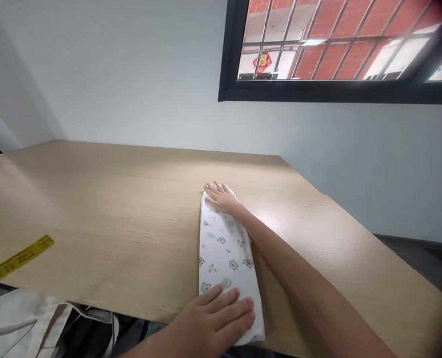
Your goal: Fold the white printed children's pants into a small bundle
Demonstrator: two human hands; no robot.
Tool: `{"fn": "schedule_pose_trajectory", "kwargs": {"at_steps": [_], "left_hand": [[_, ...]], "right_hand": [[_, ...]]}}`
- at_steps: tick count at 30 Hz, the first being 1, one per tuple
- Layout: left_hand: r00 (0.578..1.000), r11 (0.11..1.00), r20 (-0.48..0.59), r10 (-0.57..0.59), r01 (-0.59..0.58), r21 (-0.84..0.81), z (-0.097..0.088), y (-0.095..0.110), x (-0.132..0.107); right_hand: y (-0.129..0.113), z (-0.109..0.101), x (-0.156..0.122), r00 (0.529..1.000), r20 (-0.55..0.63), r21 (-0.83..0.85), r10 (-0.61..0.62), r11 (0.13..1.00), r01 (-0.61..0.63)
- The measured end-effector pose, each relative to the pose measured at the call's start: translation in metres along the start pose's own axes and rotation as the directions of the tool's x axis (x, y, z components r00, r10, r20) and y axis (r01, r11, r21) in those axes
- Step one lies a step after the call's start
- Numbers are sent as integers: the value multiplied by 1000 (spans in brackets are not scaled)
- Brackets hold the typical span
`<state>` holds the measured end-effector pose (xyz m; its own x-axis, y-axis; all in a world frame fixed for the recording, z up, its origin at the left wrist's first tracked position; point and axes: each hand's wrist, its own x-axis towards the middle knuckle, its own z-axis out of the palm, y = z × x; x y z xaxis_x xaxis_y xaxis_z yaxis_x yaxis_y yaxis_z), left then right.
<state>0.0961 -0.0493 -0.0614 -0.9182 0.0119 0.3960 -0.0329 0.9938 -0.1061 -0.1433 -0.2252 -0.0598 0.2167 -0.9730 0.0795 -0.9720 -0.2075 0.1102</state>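
A long folded white cloth [224,248], printed with small green animal faces and other little figures, lies flat on the wooden table [131,214]. It runs from the table's near edge away from me. My left hand [221,318] rests palm down on the cloth's near end, its fingers stretched out toward the right. At the far end, my right hand [221,198] presses flat on the cloth with its fingers spread. Nothing is gripped in either hand. The palms hide parts of both cloth ends.
A yellow printed strip [17,261] is on the table at the left. Below the near edge at lower left hangs a white bag [15,318] with handles. A pale wall [131,74] and a barred window [336,44] stand behind the table.
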Motion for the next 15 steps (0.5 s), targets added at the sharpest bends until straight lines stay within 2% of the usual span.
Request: {"fn": "schedule_pose_trajectory", "kwargs": {"at_steps": [2, 5, 8, 11, 13, 15], "left_hand": [[989, 994, -147, -18, 34, 107, 12, 6, -3], [942, 978, -332, -55, 118, 173, 26, 14, -1], [885, 961, -455, -97, 203, 190, 34, 27, 6], [803, 920, -566, -185, 344, 186, 44, 42, 15], [750, 892, -617, -239, 420, 165, 49, 48, 21], [713, 891, -650, -261, 437, 121, 49, 48, 26]], "right_hand": [[1, 1, 4, 1000, 9, -11, 22, 1000, -22], [3, 2, 11, 1000, 3, -21, 28, 999, -28], [3, 2, 17, 994, 14, 35, 111, 993, -111], [0, 1, 23, 979, 39, 98, 202, 974, -205], [-2, -1, 26, 974, 50, 88, 220, 971, -224], [-5, -4, 26, 974, 66, 27, 219, 975, -221]]}}
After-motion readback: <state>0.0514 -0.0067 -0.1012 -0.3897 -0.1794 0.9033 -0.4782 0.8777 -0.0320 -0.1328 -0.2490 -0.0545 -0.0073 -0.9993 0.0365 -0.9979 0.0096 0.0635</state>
